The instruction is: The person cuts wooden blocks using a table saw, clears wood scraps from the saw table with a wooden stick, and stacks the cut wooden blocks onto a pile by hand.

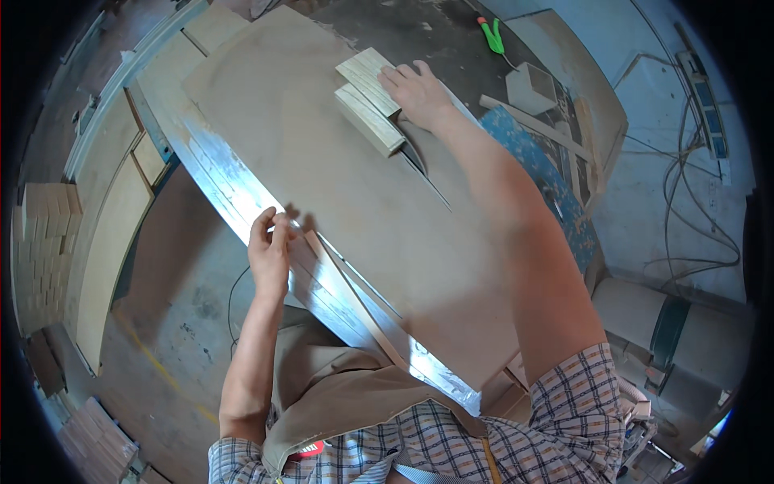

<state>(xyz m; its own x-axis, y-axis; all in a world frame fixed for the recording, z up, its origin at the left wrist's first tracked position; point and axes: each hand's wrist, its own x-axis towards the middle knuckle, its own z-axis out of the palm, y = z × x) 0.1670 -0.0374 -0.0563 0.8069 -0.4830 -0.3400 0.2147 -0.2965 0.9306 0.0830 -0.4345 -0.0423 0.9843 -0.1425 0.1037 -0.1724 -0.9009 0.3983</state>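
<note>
Two pale wooden blocks lie side by side on the brown tabletop, the flat upper block [367, 71] and the thicker lower block [367, 121]. My right hand [415, 93] reaches far across the table, its fingers curled over the right edge of the upper block. Over the shiny metal strip along the table's near left edge, my left hand [270, 250] is closed, thumb and fingers drawn together. Whatever it pinches is too small to make out. Close by it, a thin wooden strip [355, 298] and a slim shiny rod [363, 278] slant toward my apron.
A blue speckled board [540, 177] and wooden offcuts [536, 133] lie at the table's right side, with a whitish block [530, 89] and a green-handled tool [491, 36] farther back. Curved panels [109, 266] and stacked wood pieces [50, 250] stand left. Cables [685, 185] hang right.
</note>
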